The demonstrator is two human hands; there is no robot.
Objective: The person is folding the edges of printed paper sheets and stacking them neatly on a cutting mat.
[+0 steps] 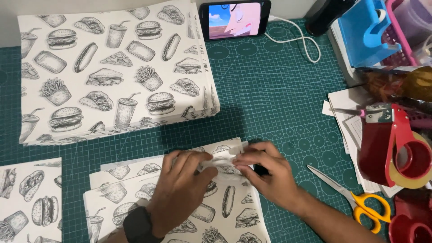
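I am pressing my left hand and my right hand together over a small folded piece of white paper printed with black-and-white fast-food drawings. The fingertips of both hands are pinching it, with the piece lying between them, just above the sheet of the same printed paper on the green gridded cutting mat. Orange-handled scissors are lying right of my right wrist.

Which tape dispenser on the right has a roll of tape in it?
The red dispenser, beside the scissors; the blue dispenser at the top shows no roll.
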